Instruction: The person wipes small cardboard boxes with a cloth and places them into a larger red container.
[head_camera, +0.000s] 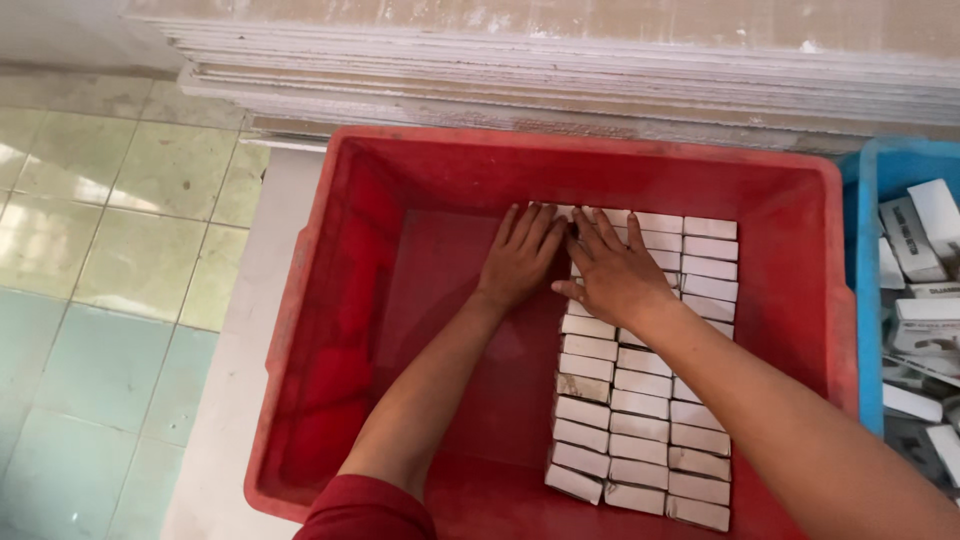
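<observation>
While both hands lie flat inside the red plastic crate, the left hand rests palm down on the bare crate floor with its fingers straight and pressed together, touching the left edge of the small white boxes; the right hand lies on top of the rows, fingers slightly spread, gripping nothing. These boxes fill the crate from its middle toward 3 o'clock, in three neat columns running from 12 to 6 o'clock. To square the rows well, it seems best to push evenly with the flat of the left hand while the right holds the tops down, so no box tips or rides up. They look like light cardboard, matte, oblong and sharp-edged; the crate is smooth, glossy moulded plastic with a rolled rim. At 3 o'clock a blue bin holds similar boxes in loose disorder. At 12 o'clock stacked pale boards show rough, chalky edges; at 9 o'clock lies a worn tiled floor
</observation>
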